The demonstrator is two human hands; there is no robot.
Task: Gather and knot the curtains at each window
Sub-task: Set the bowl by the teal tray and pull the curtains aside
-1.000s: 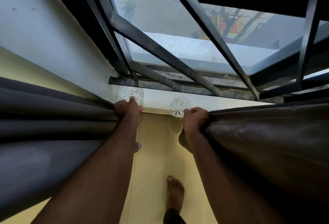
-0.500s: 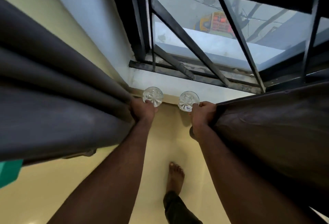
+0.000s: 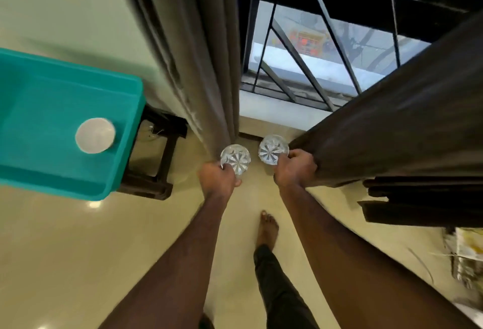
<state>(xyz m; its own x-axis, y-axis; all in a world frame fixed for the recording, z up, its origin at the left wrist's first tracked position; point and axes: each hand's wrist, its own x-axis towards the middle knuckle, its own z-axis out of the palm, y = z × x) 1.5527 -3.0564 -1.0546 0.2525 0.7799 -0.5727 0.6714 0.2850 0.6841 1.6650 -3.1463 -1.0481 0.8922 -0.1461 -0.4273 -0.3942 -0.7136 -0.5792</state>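
Two dark grey curtains hang at a barred window. My left hand grips the inner edge of the left curtain and a cut-glass tumbler together. My right hand grips the edge of the right curtain along with a second glass tumbler. Both hands sit close together below the window sill, and the two curtain edges converge toward them. The curtain tops are out of view.
A teal plastic tub with a round white lid in it rests on a dark stool at the left. My bare foot stands on the cream tiled floor. Dark furniture and cluttered items lie at the right.
My view has tilted down and left, bringing the teal tub into sight. Both hands have drawn the curtain edges closer together and lower, still gripping curtains and glasses.
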